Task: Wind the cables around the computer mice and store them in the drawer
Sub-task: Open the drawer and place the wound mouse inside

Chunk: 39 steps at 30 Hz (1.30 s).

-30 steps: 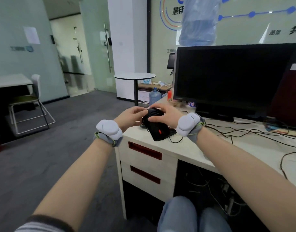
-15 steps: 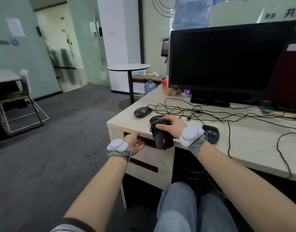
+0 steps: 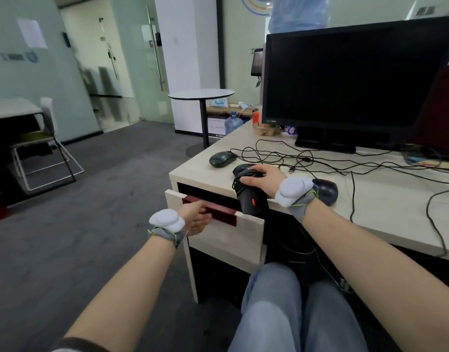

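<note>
My right hand [image 3: 262, 180] grips a black mouse [image 3: 251, 200] with its cable wound around it, at the desk's front edge just above the open drawer. My left hand [image 3: 196, 217] has its fingers hooked in the dark red handle [image 3: 222, 212] of the top drawer [image 3: 228, 237], which is pulled partly out. A second black mouse [image 3: 222, 158] lies on the desk's left corner. A third mouse [image 3: 326, 190] with a red wheel sits behind my right wrist. Loose black cables [image 3: 307, 158] sprawl across the desk.
A black monitor [image 3: 345, 80] stands at the back of the beige desk [image 3: 386, 214]. More cables hang under the desk beside my knees [image 3: 281, 301]. A round table [image 3: 201, 94], a water bottle and a chair [image 3: 44, 148] stand on the grey carpet to the left.
My left hand left the mouse, dropped to the drawer handle and pulled the drawer partly out. My right hand kept the wound mouse and lowered it to the desk edge.
</note>
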Available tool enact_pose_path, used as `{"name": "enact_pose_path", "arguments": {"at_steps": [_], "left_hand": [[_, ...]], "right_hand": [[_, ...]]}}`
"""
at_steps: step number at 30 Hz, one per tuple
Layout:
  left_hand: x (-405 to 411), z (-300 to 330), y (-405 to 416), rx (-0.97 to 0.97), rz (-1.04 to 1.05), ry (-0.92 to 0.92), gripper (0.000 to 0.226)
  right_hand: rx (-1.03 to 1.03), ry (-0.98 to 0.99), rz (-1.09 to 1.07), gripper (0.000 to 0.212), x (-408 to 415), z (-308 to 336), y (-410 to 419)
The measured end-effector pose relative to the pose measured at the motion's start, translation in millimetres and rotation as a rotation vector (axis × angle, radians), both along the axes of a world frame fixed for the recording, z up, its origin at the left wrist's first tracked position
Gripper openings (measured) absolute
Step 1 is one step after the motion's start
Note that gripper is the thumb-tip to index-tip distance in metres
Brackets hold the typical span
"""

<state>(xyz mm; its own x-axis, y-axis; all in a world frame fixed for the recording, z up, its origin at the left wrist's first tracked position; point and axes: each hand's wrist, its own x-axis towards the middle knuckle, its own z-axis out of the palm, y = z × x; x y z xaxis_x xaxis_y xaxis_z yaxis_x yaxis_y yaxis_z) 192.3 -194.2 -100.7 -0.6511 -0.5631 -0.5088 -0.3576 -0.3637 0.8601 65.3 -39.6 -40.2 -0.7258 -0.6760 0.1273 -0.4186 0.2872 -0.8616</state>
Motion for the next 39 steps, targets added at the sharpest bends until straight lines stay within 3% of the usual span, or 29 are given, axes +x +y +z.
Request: {"name": "enact_pose_path", "arguments": {"at_steps": [1, 3, 4, 6, 8, 11, 17, 21, 25, 30, 34, 39], "left_hand": [[9, 3, -2, -0.23, -0.091, -0.11, 0.026], [15, 9, -10, -0.877, -0.199, -0.317, 0.028], [14, 11, -12, -1.152, -0.202, -0.33, 0.023], [6, 19, -8, -1.411, -0.297, -0.184, 0.019], [-4, 21, -1, -1.507, -0.556, -0.145, 0.024], [-11, 15, 4, -1.421, -0.777, -0.2, 0.026], [11, 12, -3, -1.288, -0.785, -0.158, 0.02], [43, 13, -9, -1.206, -0.88, -0.239, 0.021], [73, 18, -11, -1.077, -0.938, -0.273, 0.021], [93, 33, -14, -0.831, -1.012, -0.404, 0.004], [94, 36, -23, -0.722, -0.839, -0.437, 0.031], [63, 22, -40, -0.716, -0.485, -0.302, 0.072]], "right_hand": [[0.01, 0.016, 0.01, 0.027, 4, 1, -3], [0.038, 0.036, 0.019, 0.037, 9, 1, -11], [0.056, 0.042, 0.019, 0.042, 11, 1, -14], [0.068, 0.041, 0.011, 0.049, 14, 0, -19], [0.055, 0.035, -0.004, 0.051, 16, -1, -21], [0.088, 0.038, -0.018, 0.056, 17, -1, -19], [0.128, -0.001, -0.01, 0.053, 22, -11, -20], [0.149, -0.068, 0.037, 0.053, 36, -22, -36], [0.209, 0.016, 0.055, 0.044, 53, -33, -49], [0.164, -0.034, 0.084, 0.042, 70, -43, -61], [0.252, -0.012, 0.087, 0.048, 72, -46, -63], [0.228, -0.13, 0.049, 0.06, 62, -64, -85]]}}
